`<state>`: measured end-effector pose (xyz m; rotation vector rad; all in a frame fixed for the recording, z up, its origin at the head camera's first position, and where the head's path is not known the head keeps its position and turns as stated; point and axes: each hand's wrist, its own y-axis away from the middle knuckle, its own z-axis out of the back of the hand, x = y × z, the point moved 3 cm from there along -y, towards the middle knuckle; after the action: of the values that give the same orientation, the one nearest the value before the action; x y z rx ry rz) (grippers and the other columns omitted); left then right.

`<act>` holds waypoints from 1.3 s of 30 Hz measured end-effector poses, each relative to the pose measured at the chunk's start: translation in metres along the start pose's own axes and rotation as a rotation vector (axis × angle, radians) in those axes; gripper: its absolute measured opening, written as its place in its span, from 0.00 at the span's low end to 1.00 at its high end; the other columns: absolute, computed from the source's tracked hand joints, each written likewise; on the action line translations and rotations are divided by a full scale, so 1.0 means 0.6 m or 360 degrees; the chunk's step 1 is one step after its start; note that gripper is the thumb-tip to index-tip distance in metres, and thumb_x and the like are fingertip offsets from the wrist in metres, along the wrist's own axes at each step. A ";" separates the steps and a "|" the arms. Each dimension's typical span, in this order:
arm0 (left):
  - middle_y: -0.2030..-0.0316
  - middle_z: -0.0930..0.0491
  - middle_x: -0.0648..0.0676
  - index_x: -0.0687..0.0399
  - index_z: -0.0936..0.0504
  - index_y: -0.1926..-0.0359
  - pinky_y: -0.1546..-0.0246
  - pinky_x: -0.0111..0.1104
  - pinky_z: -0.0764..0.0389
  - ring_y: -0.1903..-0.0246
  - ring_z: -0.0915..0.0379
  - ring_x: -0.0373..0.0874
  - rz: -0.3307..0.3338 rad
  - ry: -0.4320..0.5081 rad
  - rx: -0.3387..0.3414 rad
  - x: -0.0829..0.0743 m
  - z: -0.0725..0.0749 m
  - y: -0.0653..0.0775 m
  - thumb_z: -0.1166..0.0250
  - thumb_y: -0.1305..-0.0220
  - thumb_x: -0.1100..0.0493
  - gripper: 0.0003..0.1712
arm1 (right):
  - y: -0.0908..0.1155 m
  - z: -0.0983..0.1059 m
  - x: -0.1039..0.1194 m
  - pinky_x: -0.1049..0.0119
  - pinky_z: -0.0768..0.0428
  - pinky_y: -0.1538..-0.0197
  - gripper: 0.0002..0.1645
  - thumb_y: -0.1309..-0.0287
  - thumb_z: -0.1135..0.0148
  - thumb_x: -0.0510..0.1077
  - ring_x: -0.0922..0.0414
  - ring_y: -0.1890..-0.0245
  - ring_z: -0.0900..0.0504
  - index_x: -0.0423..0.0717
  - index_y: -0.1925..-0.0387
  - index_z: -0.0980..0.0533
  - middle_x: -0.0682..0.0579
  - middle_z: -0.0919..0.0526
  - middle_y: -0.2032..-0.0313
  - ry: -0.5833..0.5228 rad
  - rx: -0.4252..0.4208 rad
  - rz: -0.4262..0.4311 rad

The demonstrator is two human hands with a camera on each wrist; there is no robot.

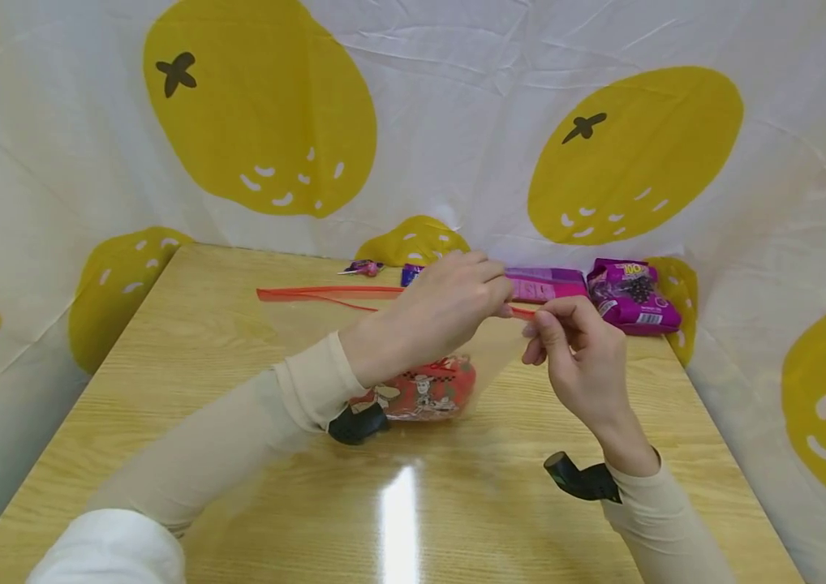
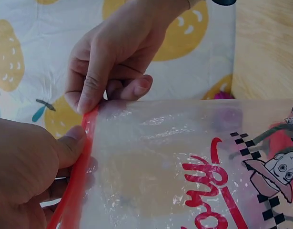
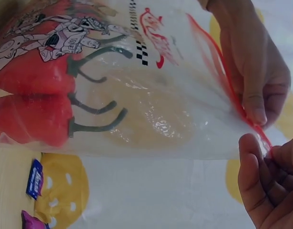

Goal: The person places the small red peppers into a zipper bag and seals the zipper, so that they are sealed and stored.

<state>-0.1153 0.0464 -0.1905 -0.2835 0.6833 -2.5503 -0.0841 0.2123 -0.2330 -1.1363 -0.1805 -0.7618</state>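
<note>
A clear zip bag [image 2: 146, 157] with a red zip strip [image 1: 325, 293] along its mouth hangs over the table. Its face carries red lettering and cartoon figures. Through the plastic, the right wrist view shows several red peppers [image 3: 46, 114] with green stems. My left hand [image 1: 435, 308] pinches the strip between thumb and fingers, close to the right end. At that end corner, the thumb and fingers of my right hand [image 1: 581, 357] pinch the strip too. Left of my left hand, the strip's two edges stand apart. My left forearm hides part of the bag.
Along the table's [image 1: 486, 503] back edge lie a lollipop [image 1: 367, 268], a small blue packet [image 1: 409, 276] and a flat purple-pink packet [image 1: 548, 284]. A plump purple pack [image 1: 632, 300] sits at the back right corner. Fruit-printed cloth [image 1: 442, 97] hangs behind.
</note>
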 end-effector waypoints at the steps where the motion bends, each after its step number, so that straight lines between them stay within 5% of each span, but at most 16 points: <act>1: 0.71 0.23 0.48 0.53 0.20 0.70 0.66 0.31 0.31 0.67 0.29 0.43 0.0003 0.0006 -0.0003 0.002 0.001 0.001 0.42 0.37 0.55 0.09 | 0.000 0.002 -0.001 0.74 0.26 0.80 0.03 0.45 0.46 0.26 0.63 0.86 0.24 0.26 0.68 0.29 0.46 0.21 0.78 0.0006 -0.0007 -0.0006; 12: 0.72 0.21 0.50 0.58 0.20 0.73 0.63 0.34 0.28 0.67 0.27 0.47 0.0088 0.0060 -0.0148 0.052 0.011 0.038 0.36 0.42 0.58 0.07 | 0.004 0.019 -0.013 0.75 0.25 0.80 0.03 0.47 0.46 0.24 0.62 0.86 0.24 0.27 0.68 0.29 0.45 0.20 0.78 0.0093 -0.0076 -0.0071; 20: 0.73 0.22 0.52 0.60 0.20 0.71 0.66 0.35 0.27 0.69 0.28 0.47 0.0165 0.0097 -0.0170 0.090 0.023 0.080 0.37 0.43 0.59 0.07 | -0.006 0.025 0.013 0.74 0.24 0.78 0.04 0.45 0.48 0.25 0.60 0.86 0.23 0.22 0.70 0.32 0.39 0.22 0.80 0.0079 -0.0091 -0.0100; 27: 0.74 0.22 0.54 0.62 0.20 0.72 0.65 0.38 0.27 0.69 0.28 0.50 0.0148 0.0131 -0.0293 0.117 0.035 0.116 0.35 0.46 0.61 0.07 | 0.008 0.034 -0.024 0.75 0.24 0.77 0.03 0.45 0.46 0.26 0.62 0.85 0.22 0.25 0.69 0.30 0.43 0.20 0.78 0.0147 -0.0122 -0.0132; 39: 0.74 0.22 0.55 0.62 0.21 0.73 0.66 0.39 0.27 0.70 0.28 0.50 0.0234 0.0098 -0.0325 0.166 0.062 0.171 0.34 0.48 0.65 0.04 | 0.014 0.052 -0.042 0.78 0.26 0.79 0.02 0.48 0.44 0.25 0.66 0.87 0.24 0.28 0.74 0.29 0.43 0.21 0.83 0.0312 -0.0231 -0.0161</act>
<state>-0.1489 -0.0967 -0.2045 -0.2142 0.9542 -2.3611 -0.0903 0.2525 -0.2381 -1.1880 -0.0180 -0.9833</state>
